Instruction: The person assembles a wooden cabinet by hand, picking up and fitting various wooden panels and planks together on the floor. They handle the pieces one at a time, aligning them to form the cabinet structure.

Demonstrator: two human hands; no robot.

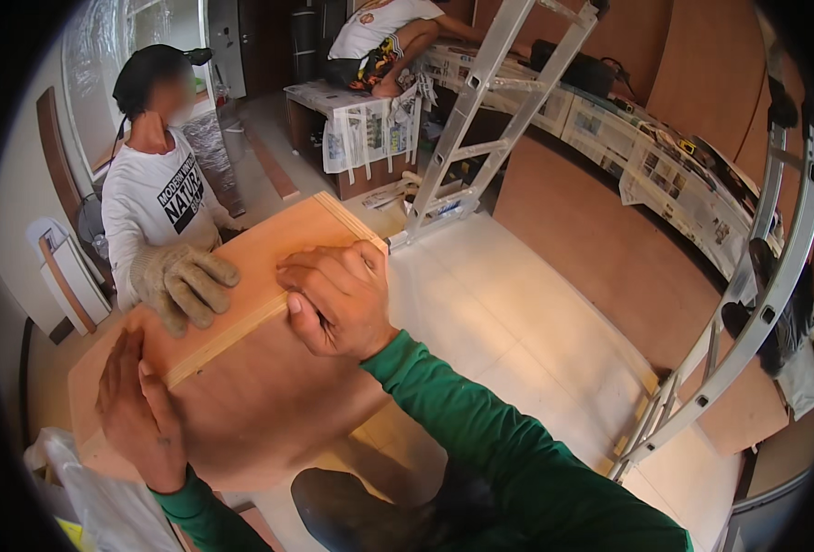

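Left hand (pixel 140 409) lies open, right hand (pixel 338 299) curled, grip unclear, on wooden piece (pixel 269 414); panels (pixel 269 230) appear joined, remaining work undeterminable.

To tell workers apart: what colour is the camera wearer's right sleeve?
The right sleeve is green; see head view.

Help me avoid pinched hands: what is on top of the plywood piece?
The right hand and a co-worker's gloved hand rest on the plywood piece; the left hand is at its left end. The surface beneath them is hidden.
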